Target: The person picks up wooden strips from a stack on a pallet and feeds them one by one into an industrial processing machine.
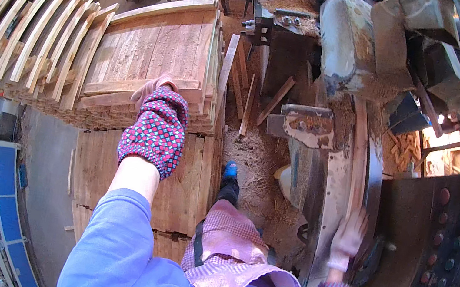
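Observation:
My left hand (156, 89), in a pinkish glove below a checked sleeve cover, is closed over a wooden strip (110, 90) at the near edge of a stack of boards (155, 44). Its fingertips are partly hidden. To the right, my right hand (348, 238) wears a similar glove and is blurred. Its fingers stretch forward, at the near end of a long wooden strip (356, 159). That strip lies lengthwise on the metal bed (335, 186) of a woodworking machine and runs under the machine's dusty hood (347, 38).
Curved-looking rows of wooden strips (37, 17) are piled at the far left. A dark control panel (438, 254) with coloured buttons stands at the right. Sawdust and loose offcuts (247, 103) cover the floor between stack and machine. Blue panels (12, 191) line the left.

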Demonstrator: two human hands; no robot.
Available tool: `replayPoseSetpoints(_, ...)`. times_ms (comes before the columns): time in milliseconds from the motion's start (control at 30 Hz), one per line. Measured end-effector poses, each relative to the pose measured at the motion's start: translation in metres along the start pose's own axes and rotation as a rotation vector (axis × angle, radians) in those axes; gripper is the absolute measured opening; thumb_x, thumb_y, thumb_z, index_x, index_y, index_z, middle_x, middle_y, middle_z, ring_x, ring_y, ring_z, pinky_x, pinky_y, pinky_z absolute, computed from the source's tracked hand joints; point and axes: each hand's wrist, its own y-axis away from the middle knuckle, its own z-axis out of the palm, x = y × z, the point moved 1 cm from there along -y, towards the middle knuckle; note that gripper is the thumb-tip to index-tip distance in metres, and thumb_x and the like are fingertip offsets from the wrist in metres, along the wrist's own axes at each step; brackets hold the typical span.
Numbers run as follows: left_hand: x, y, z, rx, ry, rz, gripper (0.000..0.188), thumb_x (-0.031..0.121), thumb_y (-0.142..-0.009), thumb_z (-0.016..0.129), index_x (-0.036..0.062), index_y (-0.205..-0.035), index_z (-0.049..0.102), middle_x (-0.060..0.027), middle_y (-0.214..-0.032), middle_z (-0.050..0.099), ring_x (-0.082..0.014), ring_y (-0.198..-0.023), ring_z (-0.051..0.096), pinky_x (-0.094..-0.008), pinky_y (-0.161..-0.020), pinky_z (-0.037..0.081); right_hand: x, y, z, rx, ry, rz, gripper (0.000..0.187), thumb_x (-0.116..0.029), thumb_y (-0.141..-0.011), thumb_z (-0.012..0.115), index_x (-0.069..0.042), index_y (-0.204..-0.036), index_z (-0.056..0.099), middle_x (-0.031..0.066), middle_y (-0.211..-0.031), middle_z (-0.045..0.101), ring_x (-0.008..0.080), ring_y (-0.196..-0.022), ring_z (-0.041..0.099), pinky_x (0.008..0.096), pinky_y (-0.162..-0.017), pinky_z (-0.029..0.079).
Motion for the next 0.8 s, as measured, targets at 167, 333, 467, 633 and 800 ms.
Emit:
replayPoseSetpoints(167,-0.011,0.016,-0.015,0.230,-0.175,-0.111,0.099,0.048,-0.081,0.070,0.0025,-0.152,0.017,-0.0162,-0.158,0.029,-0.0326,-0.137,0.041,-0.0424,-0.116,0.029,-0.008,-0.118,0.033,0.137,0.063,-0.114,0.049,-0.030,-0.102,0.041,-0.008,-0.146,0.043,0.0162,-0.150,0.042,0.0372,-0.138,0.038,0.0466,-0.117,0.028)
replayPoseSetpoints(333,-0.081,0.056,-0.061,0.113,0.354,0.243,0.062,0.008,-0.070,0.078,-0.0062,-0.117,0.040,-0.0224,-0.110,0.059,-0.0320,-0.100,0.064,-0.0415,-0.095,0.052,-0.039,-0.179,0.003,0.294,-0.242,-0.120,0.049,-0.021,-0.095,0.055,-0.011,-0.142,0.049,0.0163,-0.143,0.051,0.0366,-0.131,0.047,0.0425,-0.113,0.036)
replayPoseSetpoints(467,-0.183,0.104,-0.104,-0.580,0.673,0.442,0.060,0.003,-0.080,0.069,-0.0035,-0.130,0.036,-0.0187,-0.110,0.058,-0.0272,-0.095,0.065,-0.0406,-0.088,0.057,-0.105,-0.123,-0.045,0.139,-0.853,-0.302,0.043,-0.025,-0.096,0.059,0.000,-0.132,0.055,0.0201,-0.128,0.061,0.0351,-0.122,0.055,0.0373,-0.107,0.042)
replayPoseSetpoints(633,-0.256,0.280,-0.096,-0.859,0.720,0.533,0.061,0.012,-0.088,0.067,0.0013,-0.139,0.036,-0.0179,-0.118,0.059,-0.0290,-0.102,0.064,-0.0388,-0.089,0.056,-0.184,0.007,-0.093,-0.721,-1.531,-0.316,0.070,-0.025,-0.093,0.066,-0.001,-0.149,0.034,0.0214,-0.138,0.054,0.0254,-0.132,0.048,0.0334,-0.112,0.036)
replayPoseSetpoints(800,-0.285,0.349,-0.056,-1.158,0.628,0.458,0.084,0.016,-0.081,0.077,0.0063,-0.149,0.029,-0.0097,-0.130,0.052,-0.0217,-0.117,0.055,-0.0352,-0.098,0.048,-0.130,0.071,-0.113,-0.473,-1.297,-0.117,0.081,-0.025,-0.089,0.067,0.005,-0.151,0.025,0.0280,-0.146,0.043,0.0309,-0.134,0.047,0.0353,-0.111,0.036)
